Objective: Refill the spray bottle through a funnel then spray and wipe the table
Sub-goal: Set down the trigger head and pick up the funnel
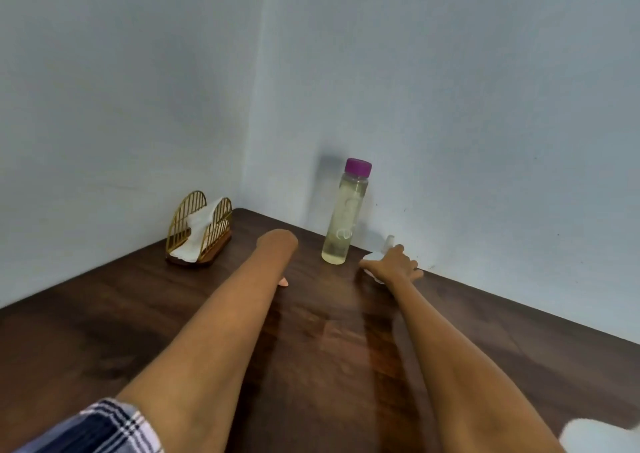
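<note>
A tall clear bottle [344, 220] with a purple cap and pale yellowish liquid stands upright on the dark wooden table [138, 314], close to the wall. Just right of it, my right hand [394, 262] curls around a small whitish translucent spray bottle [375, 257]; its top pokes up above my fingers beside the wall. My left hand [278, 245] reaches toward the middle of the table, left of the tall bottle. Its wrist is bent down, so the fingers are hidden under it except one fingertip. No funnel is in view.
A gold wire napkin holder [199, 231] with white tissues stands in the back left corner by the walls. Something white [599, 435] lies at the lower right edge of the view. Pale blue walls close off the table on two sides.
</note>
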Available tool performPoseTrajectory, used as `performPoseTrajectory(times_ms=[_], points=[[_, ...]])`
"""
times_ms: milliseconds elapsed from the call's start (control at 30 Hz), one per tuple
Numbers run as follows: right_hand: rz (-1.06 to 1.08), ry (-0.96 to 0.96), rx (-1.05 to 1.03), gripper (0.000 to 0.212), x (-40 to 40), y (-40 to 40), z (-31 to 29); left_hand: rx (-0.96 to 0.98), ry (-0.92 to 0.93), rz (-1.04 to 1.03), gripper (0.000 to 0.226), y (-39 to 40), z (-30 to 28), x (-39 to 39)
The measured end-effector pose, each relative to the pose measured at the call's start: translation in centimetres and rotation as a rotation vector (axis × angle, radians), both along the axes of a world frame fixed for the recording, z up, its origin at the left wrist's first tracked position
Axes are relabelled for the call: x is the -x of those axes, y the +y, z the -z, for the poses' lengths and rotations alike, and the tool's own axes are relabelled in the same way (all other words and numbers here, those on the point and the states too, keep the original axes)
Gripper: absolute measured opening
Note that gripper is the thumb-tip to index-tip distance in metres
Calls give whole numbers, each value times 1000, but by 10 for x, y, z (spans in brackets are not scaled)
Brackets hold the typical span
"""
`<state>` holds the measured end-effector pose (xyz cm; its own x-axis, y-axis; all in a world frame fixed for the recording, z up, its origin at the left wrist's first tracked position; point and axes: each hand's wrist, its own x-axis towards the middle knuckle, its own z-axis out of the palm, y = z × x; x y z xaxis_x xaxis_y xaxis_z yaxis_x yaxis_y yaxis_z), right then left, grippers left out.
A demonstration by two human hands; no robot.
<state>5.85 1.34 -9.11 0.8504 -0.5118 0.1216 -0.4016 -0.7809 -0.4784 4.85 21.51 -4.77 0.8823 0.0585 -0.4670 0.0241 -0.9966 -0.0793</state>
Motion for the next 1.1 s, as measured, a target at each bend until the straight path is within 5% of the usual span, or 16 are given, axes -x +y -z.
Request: performPoseTrajectory(times_ms=[100, 233, 433, 600, 767, 933, 1000, 1100], points=[[-49, -122, -166, 84, 34, 10, -12, 66, -24, -33, 54, 7, -1, 21], [-157, -221, -821, 89, 93, 29, -36, 359, -153, 18, 69, 15, -7, 58], [-342, 33, -1305, 34, 179, 42, -86, 902, -481, 186, 31, -12, -22, 138], [-358, 118, -1029, 40, 258, 36, -116, 1071, -574, 126, 21, -6, -46, 197], [-263, 143, -694, 55, 304, 43, -116, 970, -580, 253, 21, -26, -58, 254], [-124, 226, -792, 58, 323, 25, -110, 1154, -512, 172, 43, -41, -36, 281], [-97, 191, -887, 56, 330, 17, -117, 1219, -518, 195, 28, -42, -37, 289], [-135, 63, -835, 52, 330, 13, -124, 1045, -651, 323, 3, -37, -51, 283]])
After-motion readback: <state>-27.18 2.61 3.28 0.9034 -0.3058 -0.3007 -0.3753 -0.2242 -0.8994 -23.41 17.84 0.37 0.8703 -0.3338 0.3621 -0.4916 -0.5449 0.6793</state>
